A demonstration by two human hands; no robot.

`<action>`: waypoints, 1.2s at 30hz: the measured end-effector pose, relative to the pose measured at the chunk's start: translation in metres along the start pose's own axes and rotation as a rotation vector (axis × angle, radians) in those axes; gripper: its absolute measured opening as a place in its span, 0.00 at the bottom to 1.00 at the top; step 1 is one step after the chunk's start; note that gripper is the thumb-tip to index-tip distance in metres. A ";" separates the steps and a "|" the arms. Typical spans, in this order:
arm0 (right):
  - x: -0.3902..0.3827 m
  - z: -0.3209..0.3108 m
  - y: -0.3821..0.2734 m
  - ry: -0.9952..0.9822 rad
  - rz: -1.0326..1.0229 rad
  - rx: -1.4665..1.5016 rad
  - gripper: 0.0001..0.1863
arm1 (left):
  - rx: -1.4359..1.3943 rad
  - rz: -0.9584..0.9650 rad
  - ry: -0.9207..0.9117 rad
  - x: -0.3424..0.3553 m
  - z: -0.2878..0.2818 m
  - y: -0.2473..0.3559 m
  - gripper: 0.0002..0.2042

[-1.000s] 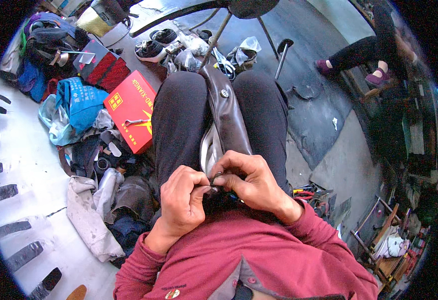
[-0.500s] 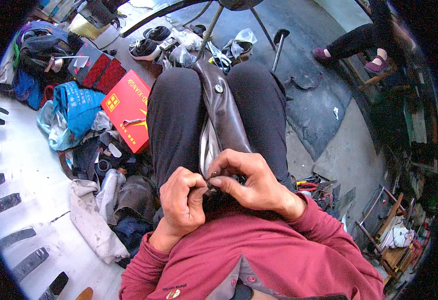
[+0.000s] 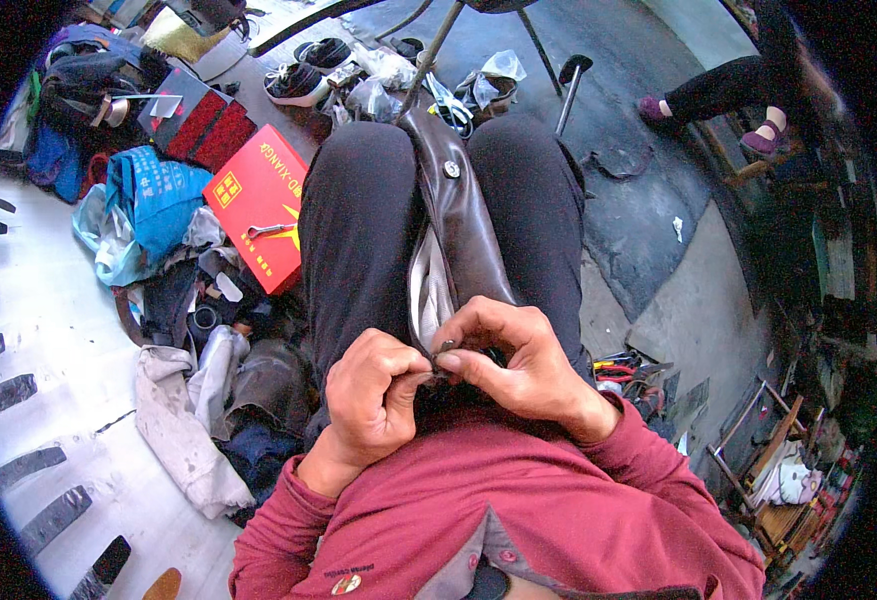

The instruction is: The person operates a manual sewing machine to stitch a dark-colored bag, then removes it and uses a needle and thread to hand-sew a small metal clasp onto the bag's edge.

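A dark brown leather bag (image 3: 466,225) lies lengthwise between my thighs, a round metal stud on its far part. Its left side gapes, and a pale grey lining (image 3: 428,285) shows. At the bag's near end my left hand (image 3: 370,395) is closed, thumb against bent fingers, pinching the edge. My right hand (image 3: 518,365) meets it from the right, with thumb and forefinger pinched on a small dark piece at the bag's end. The fingertips nearly touch. What exactly lies between them is mostly hidden.
To the left are a red box (image 3: 258,205) with a metal tool on it, a blue bag (image 3: 153,205) and heaped cloth (image 3: 183,420). Shoes (image 3: 298,82) and metal legs stand ahead. Hand tools (image 3: 613,375) lie by my right hip. Another person's legs (image 3: 718,95) are at far right.
The whole view has shifted slightly, so my knees and the bag sit a little further right. Both hands keep their pinch at the bag's near end, with little change in the fingers.
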State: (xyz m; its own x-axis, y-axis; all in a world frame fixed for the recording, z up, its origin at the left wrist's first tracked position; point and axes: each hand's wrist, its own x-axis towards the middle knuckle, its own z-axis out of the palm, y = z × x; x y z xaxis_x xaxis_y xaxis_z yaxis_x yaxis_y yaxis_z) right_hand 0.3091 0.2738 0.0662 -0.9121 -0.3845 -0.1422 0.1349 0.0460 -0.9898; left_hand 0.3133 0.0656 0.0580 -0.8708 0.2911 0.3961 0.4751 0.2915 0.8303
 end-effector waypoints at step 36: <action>0.001 0.007 0.018 0.176 -0.013 -0.146 0.10 | -0.169 -0.341 -0.773 0.065 -0.028 -0.016 0.06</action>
State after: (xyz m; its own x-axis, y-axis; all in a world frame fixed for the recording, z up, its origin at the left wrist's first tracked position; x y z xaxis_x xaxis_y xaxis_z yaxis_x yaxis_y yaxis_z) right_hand 0.3135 0.2676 0.0482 -0.9687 -0.2196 -0.1157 0.0764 0.1800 -0.9807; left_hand 0.2456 0.0539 0.0817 -0.6029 0.7690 -0.2125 0.1250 0.3541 0.9268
